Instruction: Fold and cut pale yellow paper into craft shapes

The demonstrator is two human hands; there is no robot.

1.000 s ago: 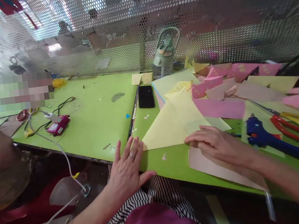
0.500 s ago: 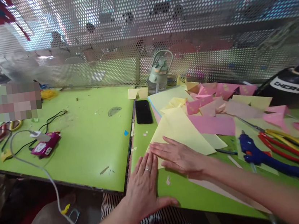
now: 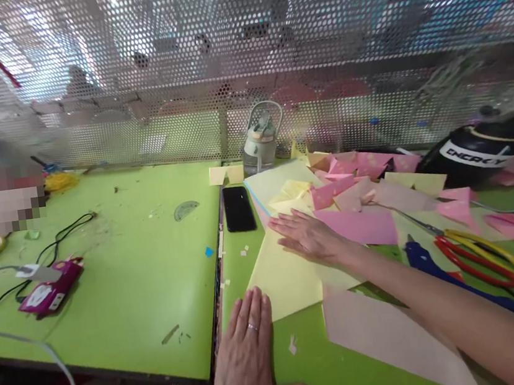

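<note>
My right hand lies flat with outstretched fingers on the upper part of a folded sheet of pale yellow paper. At the paper's lower left corner, my left hand rests palm down, fingers straight and thumb spread, a ring on one finger. Its fingertips touch or nearly touch the paper's edge. Beneath my right forearm lies a pale pink sheet. A black phone lies just beyond the yellow paper.
Right of the paper are scissors with red and yellow handles, a blue glue gun and pink paper pieces. A bottle stands by the mesh panel. Leftward are a purple power strip and a protractor.
My right hand has slid up and away along the yellow paper, parting from my left hand. The view has shifted, so the left table's things sit farther left.
</note>
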